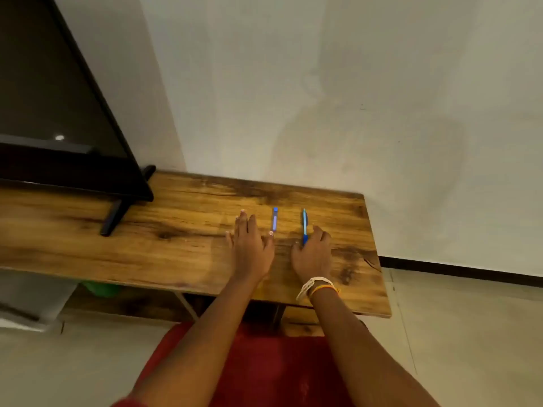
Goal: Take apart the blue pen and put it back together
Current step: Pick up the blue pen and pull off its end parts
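**Two hands on a wooden bench, blue pen at the right fingertips**

Two bare hands rest on the wooden bench point(188, 259) in the head view, both reaching forward from the near edge. The left hand point(249, 245) lies flat, palm down, fingers spread and extended toward the far edge, and it has hold of nothing. Just beside its thumb, on the right, lies a small bluish-violet stick-shaped object point(274, 220), its long axis running from the near side toward the far edge; what it is cannot be told at this size.

The right hand point(313, 255) sits palm down with its fingers loosely curled. The blue pen point(304, 227) lies on the bench top, pointing away toward the far edge, well inside the right end of the bench. Its near, darker blue end meets the fingertips of the right hand; whether the fingers pinch it or only touch it cannot be told. The rest of the pen lies clear of the hand, in one piece as far as can be seen. A pale strap and an orange thread band point(318, 286) circle the right wrist.

At the left end of the bench stands a black screen point(58, 113) on a dark foot. A white wall rises behind the far edge. Red cloth point(264, 371) shows below the forearms, off the near edge.
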